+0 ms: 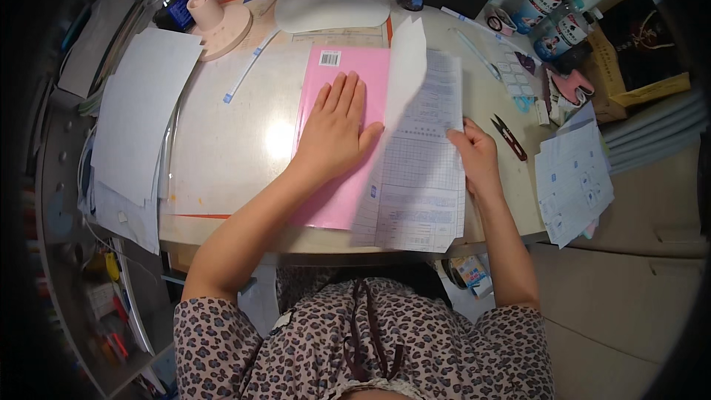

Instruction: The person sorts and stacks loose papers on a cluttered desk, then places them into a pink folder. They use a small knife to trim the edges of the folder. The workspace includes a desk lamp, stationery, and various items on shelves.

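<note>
A pink booklet cover (370, 69) with a barcode label lies on the desk in front of me. My left hand (336, 128) presses flat on it, fingers together and pointing away from me. To its right are printed sheets with grids and text (422, 178), their right edge pinched between thumb and fingers of my right hand (475, 147). Between cover and sheets a white page (408, 72) stands up and curls at its top. Whether the sheets are bound to the pink cover cannot be seen.
A pink lamp base (222, 33) and a white stand (333, 8) are at the back. White papers (144, 116) overhang the left edge. Thread snips (509, 138), folded printed sheets (575, 178) and bottles (561, 33) lie or stand on the right. A measuring tape strip (250, 66) lies left.
</note>
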The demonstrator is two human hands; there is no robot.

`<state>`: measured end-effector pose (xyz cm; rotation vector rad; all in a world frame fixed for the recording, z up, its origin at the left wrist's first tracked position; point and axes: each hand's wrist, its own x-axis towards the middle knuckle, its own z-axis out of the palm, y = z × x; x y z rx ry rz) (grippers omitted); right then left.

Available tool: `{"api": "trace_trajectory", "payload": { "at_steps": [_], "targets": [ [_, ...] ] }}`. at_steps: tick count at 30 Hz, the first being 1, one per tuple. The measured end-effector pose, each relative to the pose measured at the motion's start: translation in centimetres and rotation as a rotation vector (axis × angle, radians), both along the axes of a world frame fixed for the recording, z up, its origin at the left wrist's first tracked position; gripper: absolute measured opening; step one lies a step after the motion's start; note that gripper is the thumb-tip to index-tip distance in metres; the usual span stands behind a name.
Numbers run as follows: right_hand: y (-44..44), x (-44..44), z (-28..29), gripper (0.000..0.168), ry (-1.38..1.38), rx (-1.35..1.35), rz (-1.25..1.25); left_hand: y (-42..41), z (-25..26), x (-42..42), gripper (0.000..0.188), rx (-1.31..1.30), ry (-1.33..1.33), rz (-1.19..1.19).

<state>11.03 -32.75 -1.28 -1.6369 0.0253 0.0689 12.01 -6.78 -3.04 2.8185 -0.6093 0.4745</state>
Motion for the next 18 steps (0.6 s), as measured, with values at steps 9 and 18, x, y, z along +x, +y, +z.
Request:
{"api": "trace_trajectory", "payload": {
  "at_steps": [9, 18],
  "targets": [
    [-0.4, 0.8, 1.7, 0.028, 0.269, 0.110, 0.032, 1.1, -0.4, -0.2, 0.062, -0.217, 0.149, -0.075],
    [1.0, 0.8, 2.9, 0.034, -0.098, -0.509, 0.152, -3.2, 0.7, -6.4, 0.063, -0.015, 0.098, 0.079]
  ]
}}
